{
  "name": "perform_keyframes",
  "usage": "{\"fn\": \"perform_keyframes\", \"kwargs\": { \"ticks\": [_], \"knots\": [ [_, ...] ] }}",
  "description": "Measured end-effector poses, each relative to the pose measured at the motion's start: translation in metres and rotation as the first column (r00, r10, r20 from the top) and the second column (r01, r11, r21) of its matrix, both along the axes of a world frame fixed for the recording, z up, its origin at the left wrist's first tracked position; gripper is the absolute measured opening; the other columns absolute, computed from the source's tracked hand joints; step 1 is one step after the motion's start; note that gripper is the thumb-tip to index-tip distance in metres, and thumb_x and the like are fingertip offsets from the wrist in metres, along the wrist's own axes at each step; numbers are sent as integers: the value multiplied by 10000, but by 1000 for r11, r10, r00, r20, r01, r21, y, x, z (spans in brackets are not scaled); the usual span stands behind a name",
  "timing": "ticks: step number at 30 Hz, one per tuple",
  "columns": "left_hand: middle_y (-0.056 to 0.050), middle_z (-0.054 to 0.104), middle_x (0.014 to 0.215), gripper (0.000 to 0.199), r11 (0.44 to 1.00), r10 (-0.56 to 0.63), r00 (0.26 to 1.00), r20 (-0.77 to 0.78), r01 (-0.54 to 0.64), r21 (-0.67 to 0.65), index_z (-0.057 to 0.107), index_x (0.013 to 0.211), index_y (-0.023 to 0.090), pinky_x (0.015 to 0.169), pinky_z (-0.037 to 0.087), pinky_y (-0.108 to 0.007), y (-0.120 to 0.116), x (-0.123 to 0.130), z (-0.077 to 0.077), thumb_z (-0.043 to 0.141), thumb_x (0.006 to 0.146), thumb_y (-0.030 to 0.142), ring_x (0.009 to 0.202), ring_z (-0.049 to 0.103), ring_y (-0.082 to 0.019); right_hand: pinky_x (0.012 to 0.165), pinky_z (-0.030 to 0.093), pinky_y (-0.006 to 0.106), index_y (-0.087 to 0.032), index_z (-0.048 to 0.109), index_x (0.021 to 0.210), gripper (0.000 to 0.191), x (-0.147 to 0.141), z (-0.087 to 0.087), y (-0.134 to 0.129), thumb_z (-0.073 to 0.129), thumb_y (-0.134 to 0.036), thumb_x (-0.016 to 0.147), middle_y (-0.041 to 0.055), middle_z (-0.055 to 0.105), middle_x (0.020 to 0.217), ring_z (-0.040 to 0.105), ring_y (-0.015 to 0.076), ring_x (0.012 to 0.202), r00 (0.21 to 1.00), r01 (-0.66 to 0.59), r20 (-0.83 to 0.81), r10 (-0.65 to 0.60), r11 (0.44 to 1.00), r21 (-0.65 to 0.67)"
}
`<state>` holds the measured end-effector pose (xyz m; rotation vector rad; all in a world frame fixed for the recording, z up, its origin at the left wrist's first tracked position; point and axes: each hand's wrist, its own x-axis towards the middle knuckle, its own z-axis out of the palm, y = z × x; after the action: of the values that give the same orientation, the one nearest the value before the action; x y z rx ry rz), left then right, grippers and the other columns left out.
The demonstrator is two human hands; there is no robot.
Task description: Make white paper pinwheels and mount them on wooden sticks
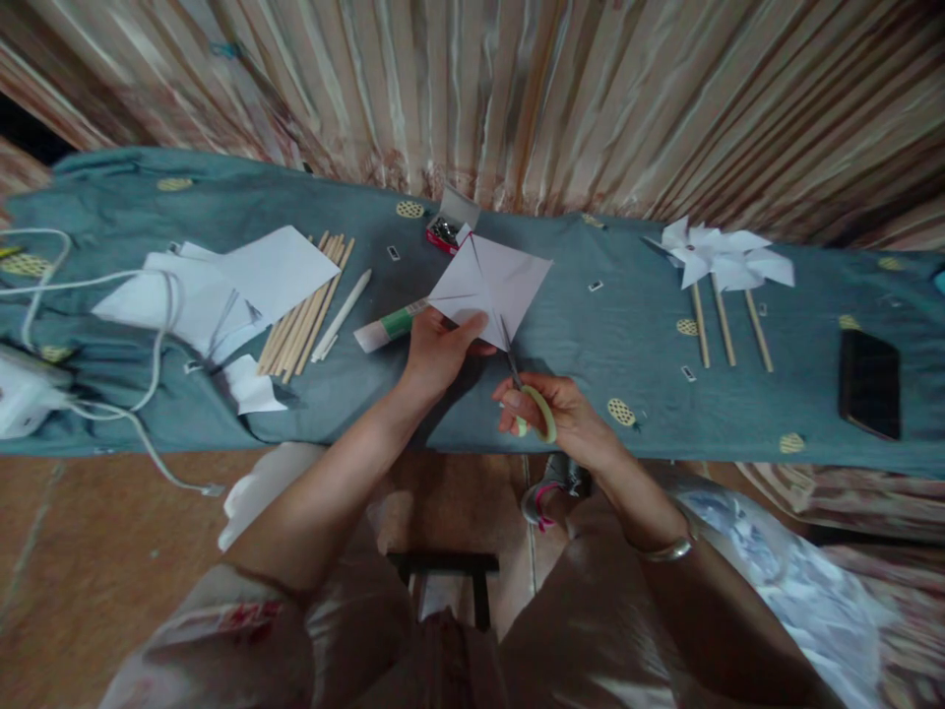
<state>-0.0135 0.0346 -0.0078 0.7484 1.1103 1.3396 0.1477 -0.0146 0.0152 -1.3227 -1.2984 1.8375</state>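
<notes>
A square white sheet of paper (509, 271) is pinched in my left hand (443, 350), thumb on top, near its lower left edge. Dark lines run along the paper from its corners toward the middle. My right hand (561, 409) has its fingers through the yellow-green handles of the scissors (542, 412). Their blades point up and lie at the paper's bottom corner. A green and white glue tube (388, 327) rests just left of my left hand. Behind the paper stands a small opened red box (444, 232) with metal bits inside.
White papers (177, 300), wooden sticks (306, 307) and a white pen (344, 313) lie on the left of the cloth-covered table (635, 335). White cables (158, 345) cross the far left. Paper pinwheels on sticks (713, 261) and a black phone (869, 384) are on the right.
</notes>
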Motion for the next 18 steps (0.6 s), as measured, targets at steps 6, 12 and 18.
{"fn": "perform_keyframes", "kwargs": {
  "ticks": [6,12,18],
  "knots": [
    [-6,707,738,118,1000,1,1000,-3,-1,-18,684,830,169,534,578,-241,0,0,0,719,717,172,608,652,-138,524,462,241,-206,657,757,534,0,-3,0,788,-714,659,-23,649,607,558,99,524,1000,-6,-17,6,1000,23],
    [-6,715,751,122,1000,9,1000,-9,-9,-19,686,828,168,537,585,-243,1,-1,-1,722,712,184,629,671,-144,518,457,238,-210,659,747,510,-2,-2,0,817,-683,642,-27,647,591,542,94,509,999,13,-32,-12,1000,6],
    [-13,728,758,133,1000,21,1000,-21,-21,-13,696,838,166,529,590,-234,2,-1,0,723,709,183,626,677,-147,484,442,247,-220,653,726,503,-4,-3,0,841,-672,608,-41,620,578,524,95,493,998,27,-49,-27,1000,-3]
  ]
}}
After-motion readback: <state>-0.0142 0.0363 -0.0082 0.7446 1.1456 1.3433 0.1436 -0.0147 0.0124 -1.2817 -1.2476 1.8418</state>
